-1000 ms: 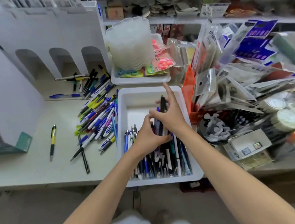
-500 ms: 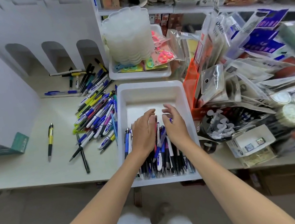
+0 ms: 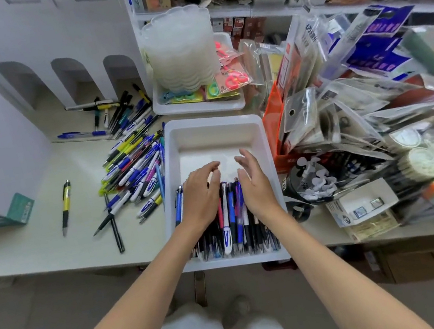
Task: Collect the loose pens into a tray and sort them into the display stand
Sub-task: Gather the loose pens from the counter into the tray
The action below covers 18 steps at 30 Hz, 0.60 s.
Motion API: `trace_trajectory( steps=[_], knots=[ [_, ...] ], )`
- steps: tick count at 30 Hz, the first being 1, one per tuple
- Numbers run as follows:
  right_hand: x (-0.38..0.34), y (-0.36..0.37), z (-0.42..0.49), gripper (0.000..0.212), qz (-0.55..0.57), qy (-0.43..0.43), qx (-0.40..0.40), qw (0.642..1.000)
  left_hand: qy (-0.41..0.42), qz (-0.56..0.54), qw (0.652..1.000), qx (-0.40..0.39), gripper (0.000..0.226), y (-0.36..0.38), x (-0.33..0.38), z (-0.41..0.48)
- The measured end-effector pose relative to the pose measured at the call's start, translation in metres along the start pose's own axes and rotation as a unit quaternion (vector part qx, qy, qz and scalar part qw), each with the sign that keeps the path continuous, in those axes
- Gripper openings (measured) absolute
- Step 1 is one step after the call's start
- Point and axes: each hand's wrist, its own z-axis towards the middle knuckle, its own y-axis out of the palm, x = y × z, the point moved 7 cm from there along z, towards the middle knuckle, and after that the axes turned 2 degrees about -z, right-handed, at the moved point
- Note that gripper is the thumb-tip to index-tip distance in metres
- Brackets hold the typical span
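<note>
A white tray (image 3: pixel 211 133) sits at the counter's front edge, its near half filled with a row of pens (image 3: pixel 234 219) lying lengthwise. My left hand (image 3: pixel 200 193) lies flat, palm down, on the left part of that row. My right hand (image 3: pixel 254 184) rests on the right part with relaxed fingers, holding nothing. A heap of loose pens (image 3: pixel 135 170) lies on the counter just left of the tray. The white display stand (image 3: pixel 61 44) with arched slots rises at the back left, with more pens (image 3: pixel 116 112) at its foot.
A single yellow-black pen (image 3: pixel 66 205) and two dark pens (image 3: pixel 110 223) lie apart on the counter. A second white tray (image 3: pixel 199 106) holds stacked clear lids behind the first. Packaged stationery (image 3: pixel 360 110) is piled high right of the tray. Shelves run along the back.
A second ago both hands held a bundle of pens upright over the tray. The bundle now lies in the row, and both hands have flattened onto it.
</note>
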Motion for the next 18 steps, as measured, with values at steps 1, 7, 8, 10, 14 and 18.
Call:
trace_trajectory(
  steps=[1, 7, 8, 10, 14, 18],
  knots=[
    [-0.001, -0.006, -0.003, 0.047, -0.038, -0.016, 0.018, 0.999, -0.002, -0.004, 1.000, 0.004, 0.057, -0.002, -0.001, 0.000],
    [0.025, 0.000, -0.018, 0.052, -0.275, -0.082, -0.066, 0.956, 0.031, 0.167, 0.983, -0.066, 0.061, 0.009, -0.013, -0.018],
    [0.029, 0.002, -0.018, 0.052, -0.291, -0.085, -0.067, 0.951, 0.034, 0.205, 0.975, -0.079, 0.056, 0.013, -0.015, -0.019],
    [0.028, 0.002, -0.020, 0.054, -0.308, -0.101, -0.044, 0.945, 0.034, 0.258, 0.961, -0.093, 0.053, 0.019, -0.018, -0.018],
    [0.026, 0.004, -0.021, 0.056, -0.314, -0.092, -0.071, 0.942, 0.026, 0.256, 0.962, -0.096, 0.055, 0.016, -0.017, -0.016],
    [0.016, -0.004, -0.021, 0.056, -0.284, -0.098, -0.027, 0.954, 0.009, 0.110, 0.992, -0.054, 0.048, -0.004, -0.007, -0.015]
  ],
)
